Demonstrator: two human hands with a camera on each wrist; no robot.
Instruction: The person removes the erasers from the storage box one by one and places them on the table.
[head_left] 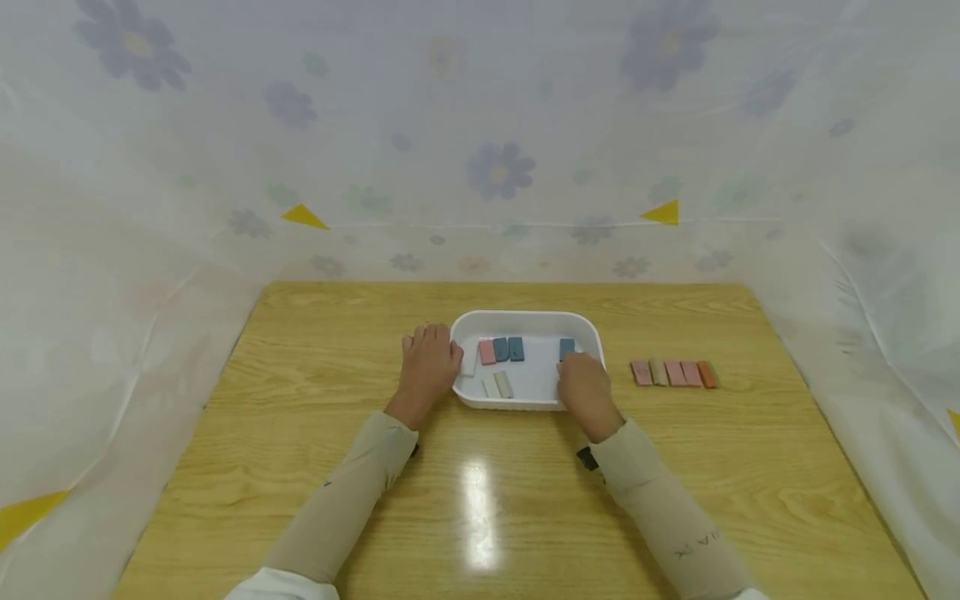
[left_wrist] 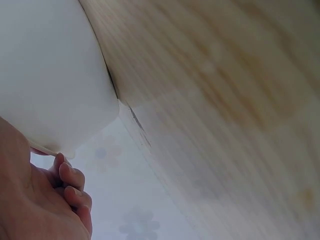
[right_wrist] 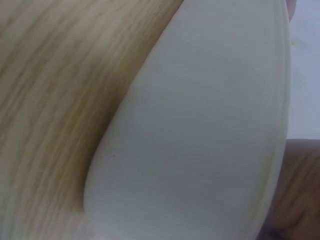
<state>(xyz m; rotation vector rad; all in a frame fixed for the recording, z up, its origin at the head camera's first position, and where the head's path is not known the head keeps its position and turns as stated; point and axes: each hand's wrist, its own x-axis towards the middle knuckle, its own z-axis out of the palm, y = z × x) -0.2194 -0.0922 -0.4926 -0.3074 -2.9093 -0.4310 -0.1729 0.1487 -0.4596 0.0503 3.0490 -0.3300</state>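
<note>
A white tray [head_left: 525, 402] lies on the wooden table. My left hand [head_left: 429, 358] grips its left rim, the thumb over the edge and the fingers curled outside, as the left wrist view also shows. My right hand [head_left: 585, 387] reaches over the right front rim into the tray, fingers bent down. Just beyond its knuckles shows a blue block [head_left: 567, 347]; I cannot tell whether the hidden fingertips hold anything. Toward the tray's left are a pink block [head_left: 487, 352], two more blue blocks [head_left: 516, 348], a white piece [head_left: 468, 358] and two cream pieces [head_left: 503, 384].
Right of the tray, a short row of pink blocks [head_left: 675, 373], a cream block [head_left: 658, 372] and an orange block [head_left: 707, 374] lies on the table [head_left: 480, 500]. A flower-patterned sheet [head_left: 480, 242] hangs behind and along both sides.
</note>
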